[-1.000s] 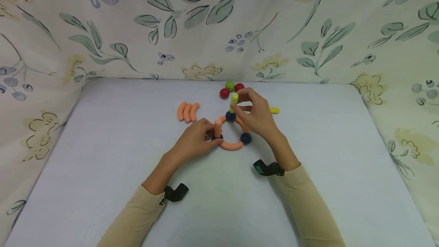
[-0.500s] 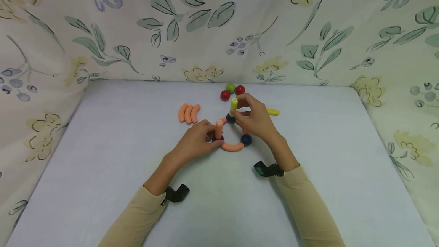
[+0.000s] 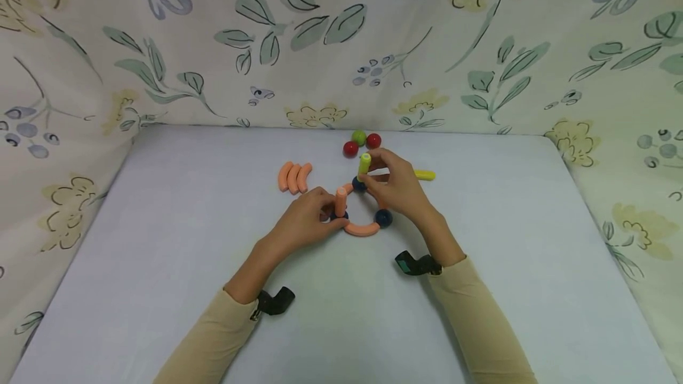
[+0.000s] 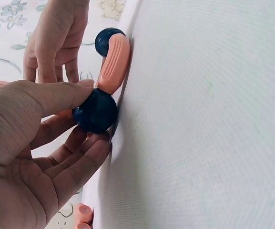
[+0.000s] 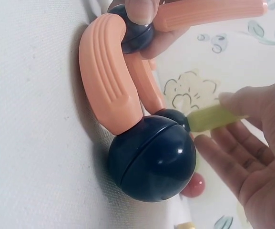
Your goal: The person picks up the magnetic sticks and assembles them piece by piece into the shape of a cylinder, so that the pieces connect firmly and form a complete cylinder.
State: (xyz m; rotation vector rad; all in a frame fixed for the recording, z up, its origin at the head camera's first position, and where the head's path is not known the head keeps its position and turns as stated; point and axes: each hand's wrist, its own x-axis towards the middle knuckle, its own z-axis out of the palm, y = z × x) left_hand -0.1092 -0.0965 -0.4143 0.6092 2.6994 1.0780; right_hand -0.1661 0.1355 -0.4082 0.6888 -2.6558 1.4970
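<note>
Three dark blue balls (image 3: pixel 383 218) and curved orange rods (image 3: pixel 361 230) form a ring on the table. My left hand (image 3: pixel 304 218) holds the ring's left ball (image 4: pixel 95 112) between thumb and fingers. From that ball an orange rod (image 3: pixel 340 201) stands upright. My right hand (image 3: pixel 396 182) pinches a yellow-green rod (image 3: pixel 364 163), held upright with its lower end at the far ball (image 5: pixel 173 119). In the right wrist view, the nearest ball (image 5: pixel 151 160) joins a curved orange rod (image 5: pixel 106 71) and no hand touches it.
Several loose pieces lie behind the ring on the white table (image 3: pixel 187 224). Orange curved rods (image 3: pixel 293 178) are at the left, red balls (image 3: pixel 350 149) and a green ball (image 3: pixel 359 137) at the back. A yellow rod (image 3: pixel 425 175) lies right of the right hand.
My right hand has moved slightly down, bringing the yellow-green rod lower against the far ball. The left hand stays on its ball. The head view has shifted a little.
</note>
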